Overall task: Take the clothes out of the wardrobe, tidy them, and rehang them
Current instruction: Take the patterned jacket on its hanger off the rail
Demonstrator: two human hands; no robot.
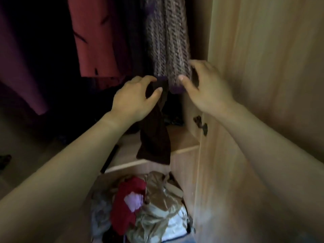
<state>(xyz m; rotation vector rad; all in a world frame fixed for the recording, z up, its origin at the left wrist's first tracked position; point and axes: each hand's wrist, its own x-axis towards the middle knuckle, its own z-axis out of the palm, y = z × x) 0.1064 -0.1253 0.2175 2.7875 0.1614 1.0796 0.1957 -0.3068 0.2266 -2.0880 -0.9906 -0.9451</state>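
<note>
Head view shows the open wardrobe [184, 149] with its wooden door [271, 67] swung to the right. Inside hang a purple garment [17, 67], a rust-orange garment [94, 41] and, at the right end, a knitted cardigan [168, 41] with a purple hem. A pile of clothes [150, 204] lies below the shelf edge. The right hand [205, 86] pinches the cardigan's hem, thumb in front and fingers behind. The left hand [135, 99] has its fingers curled around the top of a dark brown strip of fabric [154, 137], which hangs down from it. The hanger is out of sight, so I think a downward pull could stretch the loose knit or drag it off crooked. The strip may slip into the pile, and the knit could catch on the door hinge [201, 125] just beside it.
</note>
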